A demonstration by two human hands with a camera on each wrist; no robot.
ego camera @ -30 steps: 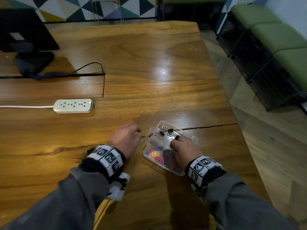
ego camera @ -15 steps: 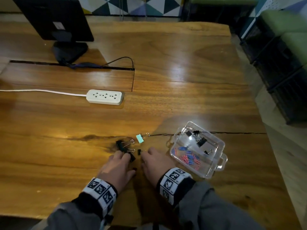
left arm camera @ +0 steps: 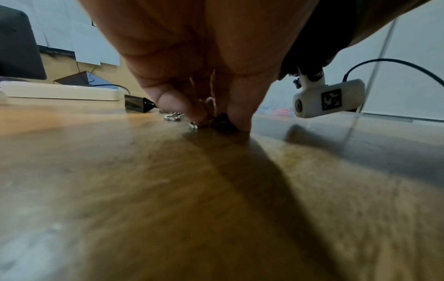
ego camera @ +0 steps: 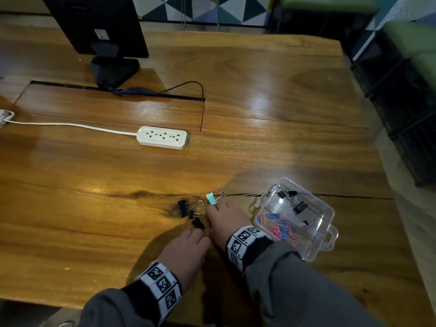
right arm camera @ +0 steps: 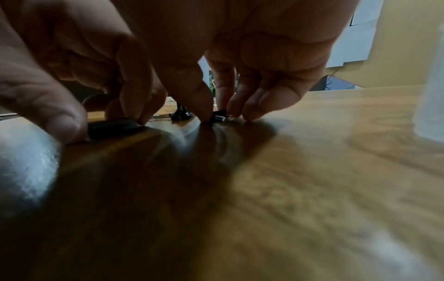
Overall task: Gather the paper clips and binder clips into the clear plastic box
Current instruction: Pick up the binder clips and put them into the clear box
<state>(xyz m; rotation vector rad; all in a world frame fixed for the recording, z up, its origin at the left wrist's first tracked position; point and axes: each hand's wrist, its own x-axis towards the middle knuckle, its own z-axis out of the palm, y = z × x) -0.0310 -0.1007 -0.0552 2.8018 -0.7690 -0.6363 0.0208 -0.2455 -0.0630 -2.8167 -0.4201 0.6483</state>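
A clear plastic box [ego camera: 331,214] sits on the wooden table at right, holding red and blue paper clips [ego camera: 280,228] and a few black binder clips [ego camera: 297,204]. Left of it lie a teal binder clip [ego camera: 210,199], a large black binder clip [ego camera: 182,208] and a small black one [ego camera: 194,214]. My left hand [ego camera: 195,233] pinches another black binder clip [ego camera: 198,224] on the table between thumb and finger [left arm camera: 240,117]. My right hand [ego camera: 212,208] has its fingertips down beside the teal clip. In the right wrist view they pinch a small dark clip [right arm camera: 218,117].
A white power strip [ego camera: 162,137] with its cord lies farther back. A black monitor [ego camera: 99,27] stands at the back left behind a cable slot. The table's right edge [ego camera: 387,175] drops to the floor just beyond the box.
A second ago my right hand was inside the box. It has since come out leftward to the loose clips, and my left hand has closed on a black clip. The view has swung left.
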